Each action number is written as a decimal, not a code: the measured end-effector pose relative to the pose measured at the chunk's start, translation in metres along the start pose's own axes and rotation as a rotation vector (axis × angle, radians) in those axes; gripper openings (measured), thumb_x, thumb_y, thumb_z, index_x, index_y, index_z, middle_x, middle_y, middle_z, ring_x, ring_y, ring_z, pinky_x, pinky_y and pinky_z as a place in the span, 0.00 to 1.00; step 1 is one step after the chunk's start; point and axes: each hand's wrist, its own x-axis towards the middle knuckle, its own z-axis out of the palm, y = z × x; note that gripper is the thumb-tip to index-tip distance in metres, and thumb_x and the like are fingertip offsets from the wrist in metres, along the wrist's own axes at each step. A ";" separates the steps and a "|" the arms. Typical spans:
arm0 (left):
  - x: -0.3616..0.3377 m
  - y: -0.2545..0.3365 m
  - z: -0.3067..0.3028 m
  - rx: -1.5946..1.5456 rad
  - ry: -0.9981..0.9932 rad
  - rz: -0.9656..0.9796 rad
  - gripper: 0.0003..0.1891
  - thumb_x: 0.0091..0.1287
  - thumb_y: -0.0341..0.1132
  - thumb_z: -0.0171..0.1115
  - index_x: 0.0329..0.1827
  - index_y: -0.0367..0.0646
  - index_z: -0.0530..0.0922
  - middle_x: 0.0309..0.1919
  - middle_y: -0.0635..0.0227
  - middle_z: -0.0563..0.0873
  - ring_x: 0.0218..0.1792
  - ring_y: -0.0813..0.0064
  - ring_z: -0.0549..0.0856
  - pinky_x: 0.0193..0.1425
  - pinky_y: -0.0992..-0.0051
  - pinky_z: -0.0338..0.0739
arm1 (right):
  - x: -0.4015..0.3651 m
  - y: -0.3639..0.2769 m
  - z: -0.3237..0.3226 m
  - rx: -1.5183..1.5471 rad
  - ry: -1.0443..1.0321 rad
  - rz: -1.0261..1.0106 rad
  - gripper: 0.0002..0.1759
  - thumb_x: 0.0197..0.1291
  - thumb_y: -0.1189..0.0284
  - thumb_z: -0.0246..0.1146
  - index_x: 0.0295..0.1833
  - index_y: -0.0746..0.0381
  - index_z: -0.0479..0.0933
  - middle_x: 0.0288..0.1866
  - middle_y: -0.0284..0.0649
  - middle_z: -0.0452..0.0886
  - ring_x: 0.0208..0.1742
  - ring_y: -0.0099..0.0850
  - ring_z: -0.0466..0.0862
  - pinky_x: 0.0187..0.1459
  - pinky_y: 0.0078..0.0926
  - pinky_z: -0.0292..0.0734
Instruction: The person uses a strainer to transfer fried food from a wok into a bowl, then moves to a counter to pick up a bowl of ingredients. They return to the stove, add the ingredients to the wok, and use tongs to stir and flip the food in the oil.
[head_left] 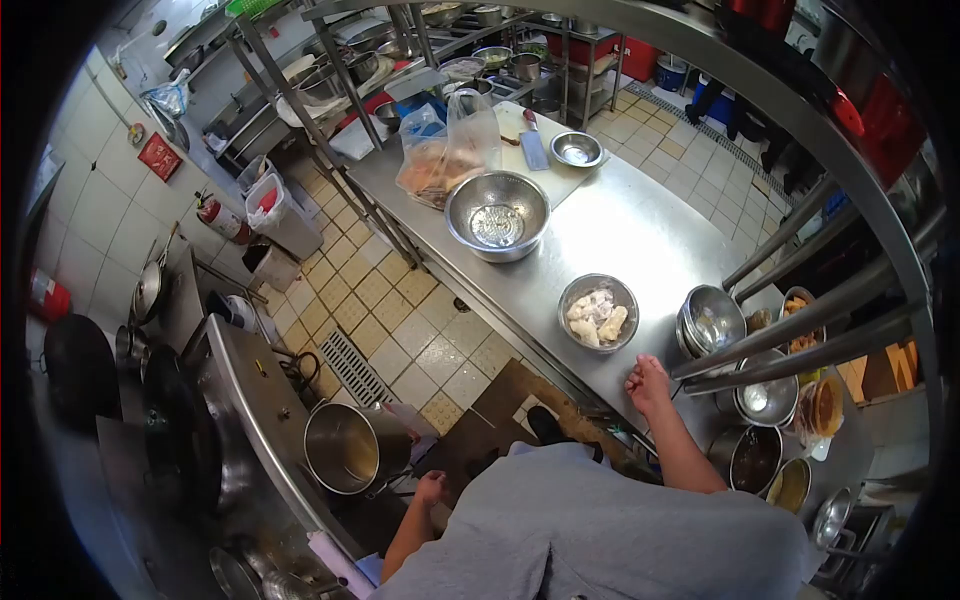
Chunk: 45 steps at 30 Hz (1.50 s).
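My right hand (648,384) rests on the near edge of the steel table (640,225), fingers curled, holding nothing. Just beyond it sits a small steel bowl with pale food pieces (598,312). My left hand (431,488) hangs low by my side, loosely closed and empty, next to a large steel pot (347,448) on the floor. A big empty steel mixing bowl (497,215) stands farther along the table.
Plastic bags of food (448,152), a cleaver (532,146) on a white board and a small bowl (577,149) lie at the far end. Stacked bowls (712,320) and sauce containers (757,458) crowd the right, under shelf rails. Woks (80,365) sit on the left stove. A floor drain grate (350,366) crosses the aisle.
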 end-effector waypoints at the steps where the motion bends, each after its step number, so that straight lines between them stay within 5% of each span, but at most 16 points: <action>1: -0.004 0.015 0.002 0.004 0.004 -0.041 0.11 0.64 0.33 0.54 0.47 0.40 0.73 0.33 0.66 0.78 0.29 0.75 0.78 0.29 0.72 0.75 | 0.006 -0.007 0.003 0.020 -0.048 0.069 0.07 0.57 0.64 0.59 0.34 0.51 0.68 0.20 0.26 0.65 0.19 0.20 0.65 0.22 0.21 0.63; 6: -0.025 0.055 0.020 -0.060 0.065 -0.036 0.10 0.65 0.31 0.51 0.48 0.41 0.72 0.33 0.68 0.77 0.31 0.75 0.78 0.32 0.72 0.77 | 0.033 -0.044 0.027 -0.119 -0.186 0.111 0.07 0.56 0.65 0.60 0.39 0.50 0.70 0.33 0.28 0.72 0.35 0.25 0.74 0.35 0.29 0.71; 8: 0.013 0.018 0.022 -0.185 0.068 0.135 0.10 0.65 0.33 0.51 0.48 0.41 0.72 0.33 0.69 0.78 0.30 0.76 0.78 0.31 0.74 0.75 | 0.049 -0.049 0.028 -0.188 -0.237 0.116 0.07 0.56 0.65 0.60 0.39 0.50 0.70 0.34 0.29 0.72 0.36 0.27 0.74 0.36 0.30 0.72; 11: -0.001 0.036 0.043 -0.242 0.044 0.209 0.13 0.65 0.38 0.53 0.48 0.42 0.74 0.33 0.68 0.80 0.26 0.78 0.77 0.31 0.76 0.75 | 0.055 -0.062 0.049 -0.368 -0.294 0.041 0.06 0.55 0.71 0.59 0.39 0.52 0.71 0.36 0.32 0.74 0.35 0.30 0.75 0.33 0.29 0.74; 13: -0.044 0.077 0.058 -0.012 0.213 0.307 0.14 0.63 0.41 0.53 0.47 0.41 0.75 0.31 0.64 0.81 0.28 0.77 0.79 0.32 0.74 0.75 | 0.058 -0.065 0.070 -0.629 -0.335 -0.029 0.06 0.57 0.70 0.57 0.41 0.57 0.71 0.38 0.35 0.77 0.34 0.29 0.79 0.34 0.30 0.79; 18: -0.109 0.088 0.086 -0.189 0.271 0.454 0.15 0.63 0.41 0.54 0.48 0.42 0.74 0.36 0.65 0.82 0.30 0.73 0.81 0.36 0.73 0.76 | 0.053 -0.042 0.123 -0.917 -0.832 -0.016 0.03 0.59 0.73 0.52 0.36 0.62 0.68 0.36 0.38 0.76 0.36 0.27 0.79 0.35 0.26 0.79; 22: -0.154 0.077 0.074 -0.502 0.307 0.408 0.15 0.64 0.41 0.54 0.51 0.44 0.73 0.39 0.70 0.80 0.35 0.77 0.80 0.37 0.74 0.75 | 0.024 0.039 0.190 -1.217 -1.129 0.057 0.04 0.57 0.71 0.56 0.33 0.58 0.69 0.28 0.30 0.71 0.30 0.16 0.71 0.27 0.15 0.70; 23: -0.162 0.067 0.078 -0.527 0.337 0.434 0.15 0.64 0.41 0.54 0.51 0.44 0.73 0.39 0.70 0.80 0.35 0.77 0.80 0.37 0.74 0.75 | -0.007 0.059 0.203 -1.259 -1.148 -0.062 0.09 0.57 0.73 0.58 0.27 0.56 0.65 0.22 0.24 0.62 0.20 0.14 0.63 0.21 0.13 0.67; 27: -0.204 0.012 0.063 -0.682 0.489 0.425 0.16 0.65 0.42 0.54 0.53 0.46 0.73 0.39 0.74 0.78 0.42 0.83 0.76 0.40 0.77 0.73 | -0.123 0.156 0.253 -1.300 -1.542 0.122 0.08 0.57 0.73 0.57 0.28 0.56 0.66 0.26 0.27 0.70 0.24 0.15 0.72 0.23 0.15 0.72; 32: -0.280 -0.058 0.061 -1.170 0.880 0.500 0.08 0.66 0.38 0.54 0.36 0.44 0.71 0.34 0.73 0.77 0.35 0.82 0.78 0.40 0.78 0.74 | -0.246 0.269 0.271 -1.257 -1.942 0.467 0.05 0.57 0.75 0.55 0.30 0.58 0.66 0.26 0.29 0.71 0.25 0.18 0.73 0.28 0.18 0.76; 35: -0.312 -0.097 0.072 -1.445 1.051 0.525 0.08 0.65 0.37 0.54 0.39 0.43 0.70 0.34 0.73 0.77 0.35 0.83 0.78 0.40 0.78 0.77 | -0.304 0.327 0.265 -1.361 -2.252 0.284 0.06 0.55 0.75 0.58 0.29 0.61 0.68 0.26 0.28 0.72 0.27 0.16 0.73 0.28 0.17 0.72; 39: -0.339 -0.136 0.098 -1.512 1.383 0.499 0.08 0.66 0.35 0.54 0.44 0.43 0.70 0.35 0.72 0.78 0.34 0.83 0.78 0.37 0.77 0.78 | -0.382 0.374 0.227 -1.282 -2.339 0.783 0.05 0.57 0.75 0.59 0.32 0.61 0.70 0.26 0.27 0.72 0.27 0.14 0.72 0.30 0.14 0.70; 41: -0.353 -0.150 0.119 -1.582 1.522 0.481 0.07 0.66 0.33 0.52 0.45 0.43 0.71 0.34 0.71 0.78 0.31 0.82 0.79 0.35 0.78 0.79 | -0.418 0.395 0.215 -1.351 -2.649 0.534 0.08 0.57 0.73 0.59 0.41 0.63 0.71 0.34 0.31 0.75 0.35 0.19 0.76 0.37 0.18 0.74; 43: -0.359 -0.162 0.139 -1.695 1.632 0.450 0.08 0.66 0.32 0.51 0.46 0.43 0.71 0.34 0.71 0.79 0.28 0.81 0.79 0.32 0.80 0.79 | -0.454 0.413 0.203 -1.101 -2.860 0.112 0.23 0.55 0.69 0.62 0.55 0.66 0.67 0.53 0.43 0.73 0.52 0.31 0.75 0.51 0.26 0.71; 45: -0.370 -0.167 0.154 -1.740 1.751 0.397 0.10 0.67 0.32 0.49 0.49 0.43 0.70 0.37 0.68 0.80 0.28 0.80 0.80 0.30 0.80 0.78 | -0.495 0.428 0.188 -0.890 -2.889 -0.557 0.27 0.51 0.67 0.64 0.56 0.65 0.66 0.53 0.49 0.72 0.50 0.43 0.76 0.50 0.34 0.72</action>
